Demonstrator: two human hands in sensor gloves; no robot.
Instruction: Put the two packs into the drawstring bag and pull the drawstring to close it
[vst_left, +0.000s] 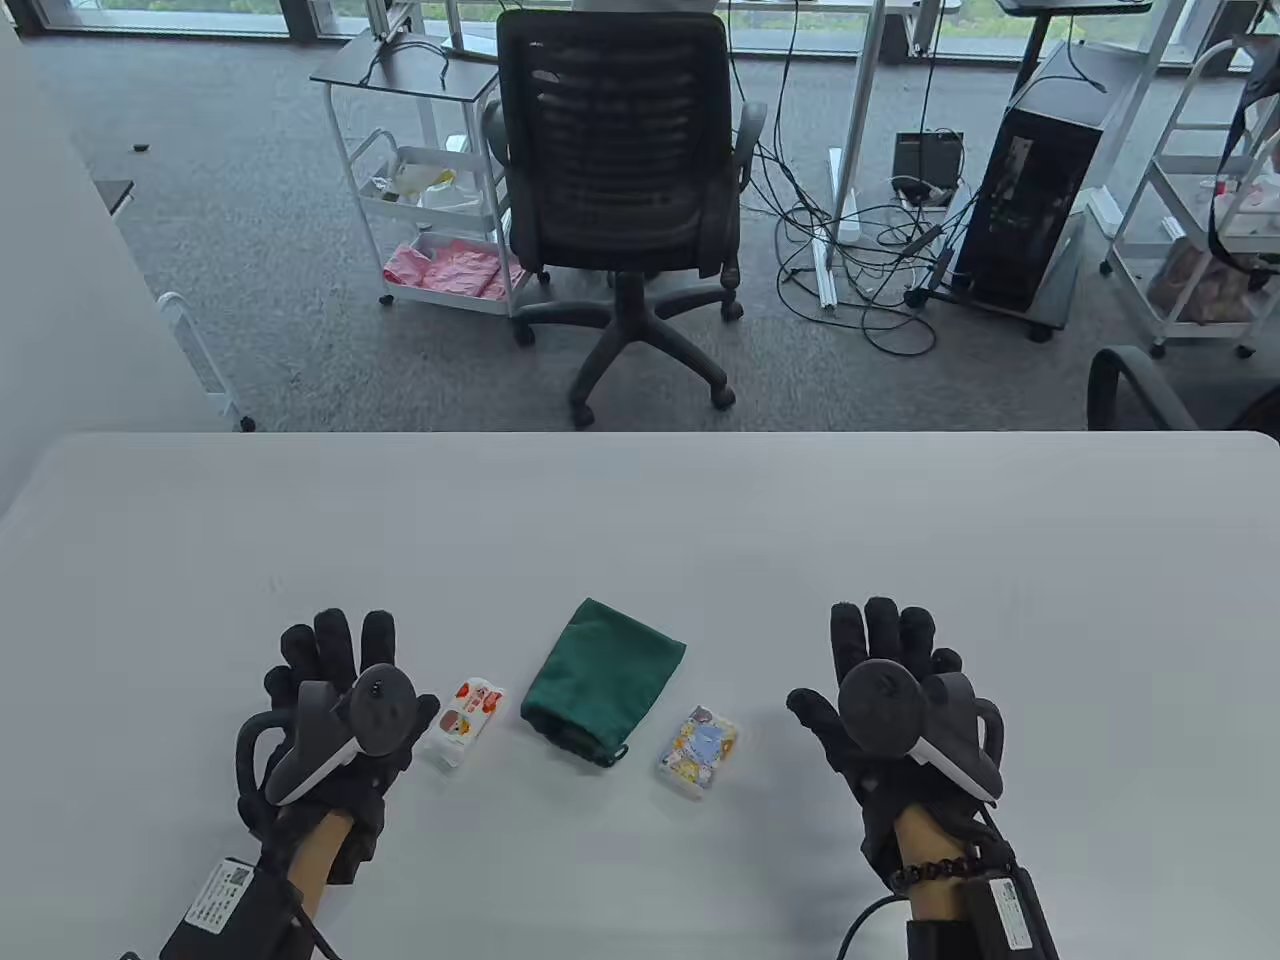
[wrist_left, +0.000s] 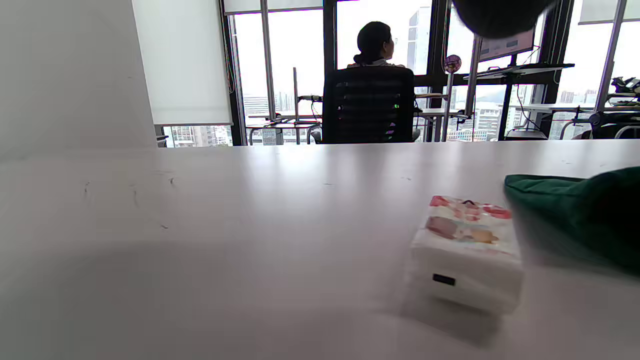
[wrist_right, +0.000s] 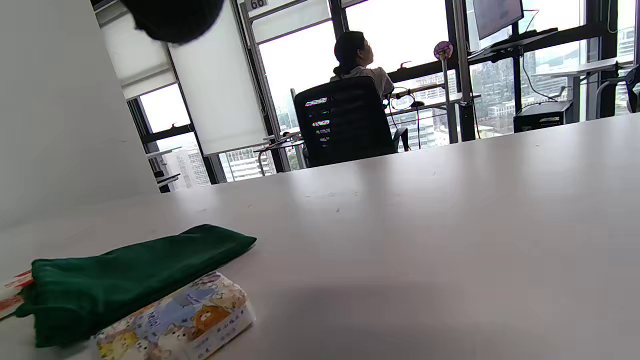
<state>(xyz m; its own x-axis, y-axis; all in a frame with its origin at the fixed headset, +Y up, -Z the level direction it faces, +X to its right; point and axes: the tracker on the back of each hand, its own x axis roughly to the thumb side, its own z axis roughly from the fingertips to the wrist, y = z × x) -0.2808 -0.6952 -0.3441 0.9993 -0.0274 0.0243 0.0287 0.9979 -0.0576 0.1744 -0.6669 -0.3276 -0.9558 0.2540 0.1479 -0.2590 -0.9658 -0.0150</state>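
From the table view, your left hand (vst_left: 335, 700) and right hand (vst_left: 890, 690) lay flat on the white worktop (vst_left: 640, 520), fingers spread wide and holding nothing. The green bag (vst_left: 600, 680) lay limp between them, its gathered mouth at the near end. The red pack (vst_left: 465, 722) sat just left of the bag beside your left hand; the blue pack (vst_left: 698, 750) sat just right of it, well apart from your right hand. The soft cloth could have slid on the smooth top if you had pushed a pack in with only one hand holding.

In the left wrist view, the red pack (wrist_left: 467, 252) looked a soft, squarish block in glossy film, just beside the bag (wrist_left: 575, 215). A slick wrap like that might have slipped from a light pinch.

In the right wrist view, the blue pack (wrist_right: 177, 320) lay against the flat, matte bag (wrist_right: 130, 275), so you might have snagged the cloth when you lifted the pack.
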